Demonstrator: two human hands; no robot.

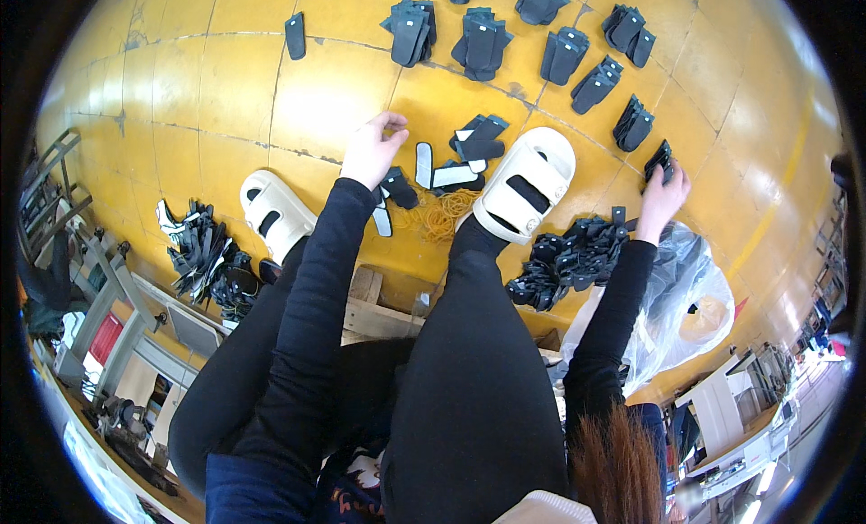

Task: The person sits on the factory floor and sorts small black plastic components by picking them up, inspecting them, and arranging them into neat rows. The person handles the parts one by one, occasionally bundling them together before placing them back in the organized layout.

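The floor (225,82) is painted yellow, worn and scuffed, with thin seams crossing it. Along its far side lie neat stacks of dark flat pieces (481,41), set apart in a curving row, and one single dark piece (295,35) lies alone to the left. Nearer in, a small heap of rubber bands (439,215) rests on the floor beside a few loose dark and white strips (451,174). A loose pile of dark pieces (568,258) lies at the right, next to a clear plastic bag (690,298). Another dark bundle (200,249) lies at the left.
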